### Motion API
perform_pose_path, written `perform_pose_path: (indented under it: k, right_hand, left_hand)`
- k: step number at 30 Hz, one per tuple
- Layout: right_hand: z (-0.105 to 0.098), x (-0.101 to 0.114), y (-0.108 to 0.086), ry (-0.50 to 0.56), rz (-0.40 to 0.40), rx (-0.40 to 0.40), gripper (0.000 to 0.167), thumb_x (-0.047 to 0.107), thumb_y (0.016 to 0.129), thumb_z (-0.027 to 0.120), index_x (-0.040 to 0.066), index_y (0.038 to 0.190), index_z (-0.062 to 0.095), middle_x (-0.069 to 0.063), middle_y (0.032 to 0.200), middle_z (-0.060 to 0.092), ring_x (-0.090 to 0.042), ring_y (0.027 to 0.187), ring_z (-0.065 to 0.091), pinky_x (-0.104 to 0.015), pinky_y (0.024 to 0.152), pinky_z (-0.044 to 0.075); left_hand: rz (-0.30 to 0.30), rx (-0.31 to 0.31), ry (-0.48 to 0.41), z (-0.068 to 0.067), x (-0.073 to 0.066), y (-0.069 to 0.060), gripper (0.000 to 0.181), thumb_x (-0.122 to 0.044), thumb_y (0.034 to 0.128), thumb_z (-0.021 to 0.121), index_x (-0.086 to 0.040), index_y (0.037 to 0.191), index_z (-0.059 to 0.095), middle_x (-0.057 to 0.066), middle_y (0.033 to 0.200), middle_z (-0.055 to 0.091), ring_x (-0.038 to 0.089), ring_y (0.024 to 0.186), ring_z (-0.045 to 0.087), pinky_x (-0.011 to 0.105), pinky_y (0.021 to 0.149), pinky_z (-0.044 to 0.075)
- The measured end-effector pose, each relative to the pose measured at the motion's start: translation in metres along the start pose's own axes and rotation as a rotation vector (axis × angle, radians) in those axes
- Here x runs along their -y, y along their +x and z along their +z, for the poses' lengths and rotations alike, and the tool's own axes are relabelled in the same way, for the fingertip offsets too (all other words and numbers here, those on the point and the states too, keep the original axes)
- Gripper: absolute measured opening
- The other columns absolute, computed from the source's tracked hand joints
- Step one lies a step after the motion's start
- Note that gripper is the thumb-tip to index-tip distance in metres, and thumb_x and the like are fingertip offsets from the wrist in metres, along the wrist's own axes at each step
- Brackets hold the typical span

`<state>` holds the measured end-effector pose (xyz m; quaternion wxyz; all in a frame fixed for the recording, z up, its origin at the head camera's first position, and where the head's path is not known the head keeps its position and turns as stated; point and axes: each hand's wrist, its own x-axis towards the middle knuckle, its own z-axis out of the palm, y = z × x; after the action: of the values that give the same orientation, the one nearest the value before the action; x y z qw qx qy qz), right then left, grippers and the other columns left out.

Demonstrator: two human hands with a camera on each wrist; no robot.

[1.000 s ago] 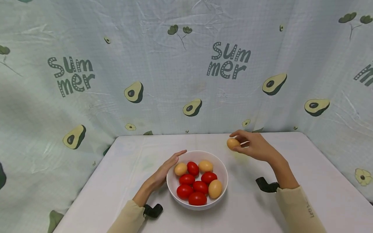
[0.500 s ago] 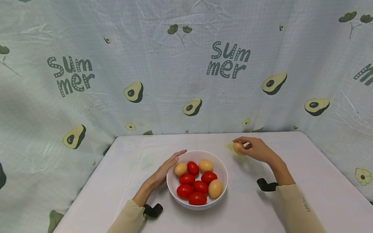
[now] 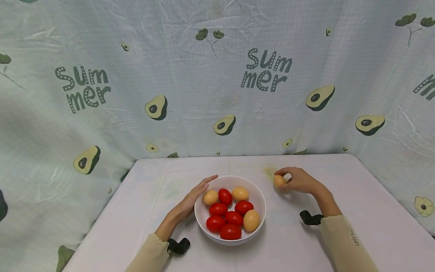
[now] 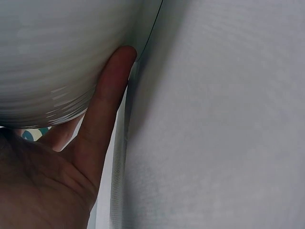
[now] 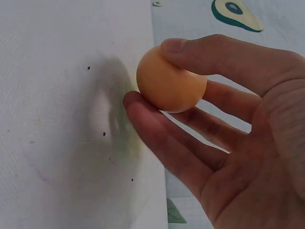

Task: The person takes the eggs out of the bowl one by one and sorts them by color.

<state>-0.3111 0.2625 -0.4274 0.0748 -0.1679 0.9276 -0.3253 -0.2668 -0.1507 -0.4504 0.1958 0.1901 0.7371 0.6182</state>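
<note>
My right hand (image 3: 302, 182) pinches a tan egg (image 3: 279, 181) between thumb and fingertips, to the right of the white bowl (image 3: 234, 243) in the head view. In the right wrist view the thumb lies on one side of the egg (image 5: 167, 83) and fingers on the other, with a shadow on the table beside them. My left hand (image 3: 188, 200) rests against the bowl's left side, its fingers fairly straight along the outer wall. Inside the bowl lie tan eggs (image 3: 251, 220) and several red, smooth egg-shaped pieces (image 3: 230, 232).
A white-covered table (image 3: 153, 211) bears the bowl. A faint yellow-green patch (image 3: 270, 172) marks the cover near the right hand. Behind the table's far edge hangs a pale curtain (image 3: 190, 83) with avocado prints. Each wrist wears a black mount (image 3: 179, 246).
My right hand has moved toward me and slightly right with the tan egg still pinched. The left hand, the bowl and its contents have stayed in place.
</note>
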Motion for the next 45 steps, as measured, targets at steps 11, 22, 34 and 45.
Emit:
perform_pose_path:
  k: [11, 22, 34, 45]
  right_hand:
    - [0.0039, 0.0027, -0.0002, -0.011, -0.002, 0.046, 0.058, 0.023, 0.082, 0.081, 0.001, 0.133, 0.066, -0.014, 0.12, 0.069, -0.026, 0.106, 0.064, -0.033, 0.082, 0.054]
    - [0.0054, 0.0005, 0.0018, -0.022, 0.024, 0.092, 0.06, 0.025, 0.084, 0.081, 0.002, 0.137, 0.064, -0.016, 0.128, 0.068, -0.027, 0.11, 0.063, -0.042, 0.091, 0.056]
    - [0.0051, 0.0037, 0.0005, -0.007, 0.031, 0.125, 0.063, 0.024, 0.084, 0.08, 0.001, 0.139, 0.061, -0.016, 0.127, 0.066, -0.027, 0.11, 0.063, -0.046, 0.094, 0.056]
    - [0.0057, 0.0042, 0.0013, 0.007, 0.04, 0.131, 0.066, 0.022, 0.081, 0.081, 0.001, 0.14, 0.06, -0.016, 0.125, 0.066, -0.027, 0.109, 0.062, -0.047, 0.094, 0.055]
  left_hand:
    - [0.007, -0.004, 0.004, -0.0004, 0.0013, 0.0003, 0.053, -0.045, 0.1109, 0.028, -0.032, 0.162, 0.032, -0.001, 0.171, 0.026, 0.027, 0.158, 0.023, 0.053, 0.13, 0.019]
    - [0.011, -0.004, 0.008, -0.0007, 0.002, 0.0011, 0.053, -0.046, 0.1108, 0.028, -0.033, 0.162, 0.033, -0.001, 0.171, 0.026, 0.027, 0.158, 0.024, 0.053, 0.13, 0.019]
    - [0.029, 0.003, 0.02, -0.0015, 0.0031, 0.0028, 0.054, -0.045, 0.1113, 0.027, -0.028, 0.163, 0.031, 0.002, 0.172, 0.024, 0.03, 0.158, 0.023, 0.054, 0.129, 0.019]
    - [0.025, 0.011, 0.019, -0.0005, 0.0021, 0.0023, 0.055, -0.045, 0.1111, 0.027, -0.029, 0.163, 0.03, 0.002, 0.172, 0.024, 0.03, 0.158, 0.025, 0.053, 0.129, 0.022]
